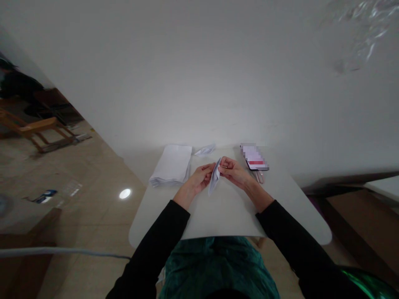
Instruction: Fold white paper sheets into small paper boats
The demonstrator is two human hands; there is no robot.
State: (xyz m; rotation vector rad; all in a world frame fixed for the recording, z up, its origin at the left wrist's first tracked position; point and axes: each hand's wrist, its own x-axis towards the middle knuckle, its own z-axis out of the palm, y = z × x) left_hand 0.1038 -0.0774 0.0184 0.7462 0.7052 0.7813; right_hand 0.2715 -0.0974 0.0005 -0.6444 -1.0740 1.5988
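1. A folded white paper sheet (214, 176) is held above the middle of a white, round-cornered worktop (224, 216), between both hands. It is tilted, with its lower point directed toward the person. Whether that point touches the surface cannot be told.
2. The left grip (201, 176) is closed in a pinch, with the near side of the sheet pressed between thumb and fingers.
3. The right grip (233, 172) is likewise closed in a pinch, with the upper part of the sheet held at the fingertips. The two grips are set close together, separated only by the sheet.
4. Both forearms are covered by black sleeves (149, 245) and are raised over the worktop.
5. A squared stack of white paper (171, 165) is laid on the worktop beyond the left grip, well clear of the held sheet.
6. A small piece of folded white paper (205, 150) is seen near the far edge, just beside the stack.
7. A black phone (251, 167) is seen beyond the right grip, partly covered by a pixelated pale object (254, 157). A small pinkish loop (258, 177) is placed beside it; its kind is too small to tell.
8. A wooden chair (34, 131) is seen on the tiled floor (102, 166), off to the left.
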